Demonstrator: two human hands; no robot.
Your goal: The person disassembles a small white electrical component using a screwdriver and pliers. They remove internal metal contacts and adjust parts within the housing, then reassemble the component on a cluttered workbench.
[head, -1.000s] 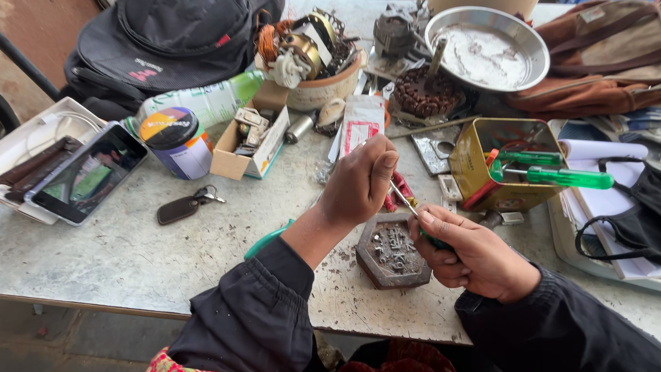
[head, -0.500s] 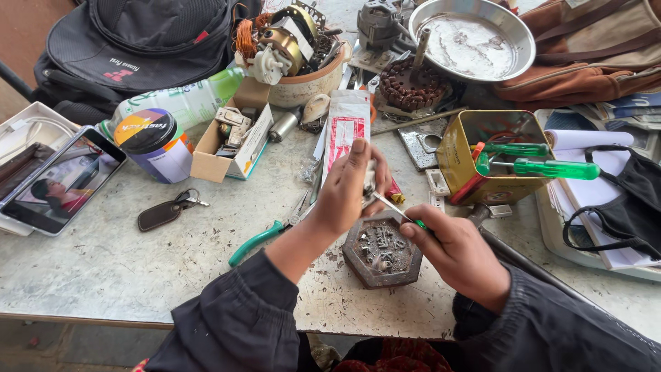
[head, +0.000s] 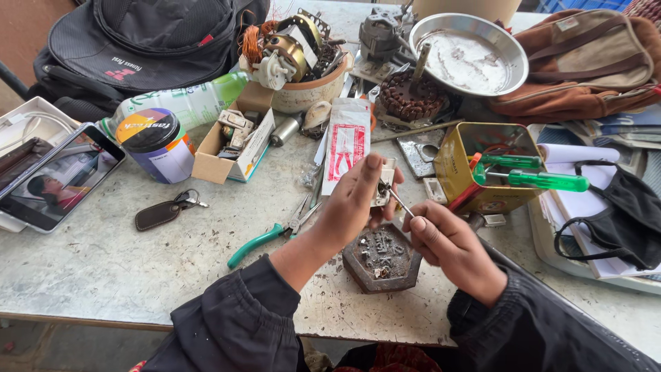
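My left hand [head: 354, 203] is raised over the table and pinches a small white part [head: 383, 187] between thumb and fingers. My right hand [head: 447, 241] grips a thin screwdriver [head: 399, 201], its metal tip touching that part. Just below both hands sits a hexagonal brown tray [head: 382, 258] holding several small metal bits.
Green-handled pliers [head: 272, 231] lie left of the tray. A yellow tin [head: 482, 169] with green screwdrivers stands to the right, a phone [head: 55, 179] and key fob [head: 162, 212] to the left. A small cardboard box [head: 231, 145], motor parts, a steel bowl [head: 468, 52] and bags crowd the back.
Both hands have lifted a little above the hexagonal tray and the view has shifted; the screwdriver tip stays against the small part in my left hand.
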